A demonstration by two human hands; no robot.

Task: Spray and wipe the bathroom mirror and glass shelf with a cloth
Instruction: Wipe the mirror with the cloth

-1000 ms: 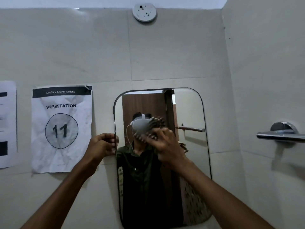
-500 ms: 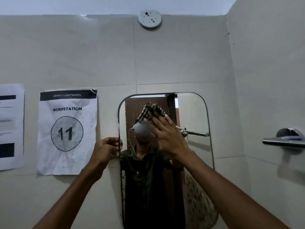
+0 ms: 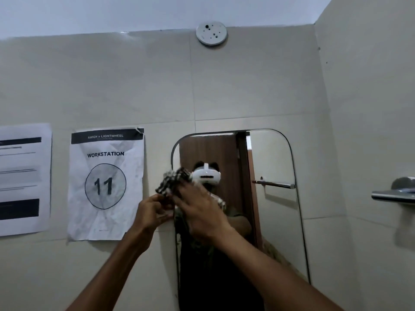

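My right hand (image 3: 202,212) presses a checked cloth (image 3: 174,181) flat against the mirror (image 3: 274,212), fingers spread over it, near the mirror's left edge at about nine o'clock on the glass. The cloth bunches out beyond my fingertips toward eleven o'clock. My left hand (image 3: 152,212) is curled around the mirror's left edge just below the cloth, fingers gripping the rim, and the two hands are almost touching. At nine o'clock from the mirror hangs a paper sign (image 3: 105,185) reading "WORKSTATION 11", with another printed sheet (image 3: 22,178) farther left. A round white fitting (image 3: 211,33) sits on the wall at twelve o'clock, and a metal bar (image 3: 393,195) sticks out at three o'clock.
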